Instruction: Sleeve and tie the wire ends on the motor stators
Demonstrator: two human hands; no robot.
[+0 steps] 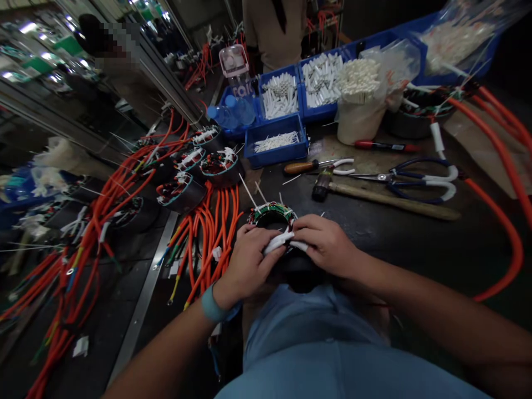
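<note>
A ring-shaped motor stator (274, 209) with green and white windings lies at the table edge in front of me. My left hand (254, 252) rests at its near left side, fingers closed on white sleeving (277, 242). From the right, my right hand (328, 244) pinches a second piece of white sleeving (299, 245) at the near rim. The two pieces meet between my fingertips. Thin white ties (248, 189) stick up from the stator's far side. My hands cover its near part.
Finished-looking stators (220, 166) with orange cables (224, 210) stand to the left. Blue bins (276, 158) of white sleeves sit behind. A mallet (386, 200), scissors (415, 177), screwdriver (301, 167) and red marker (386, 146) lie to the right. Thick orange cables (507, 221) curve along the right edge.
</note>
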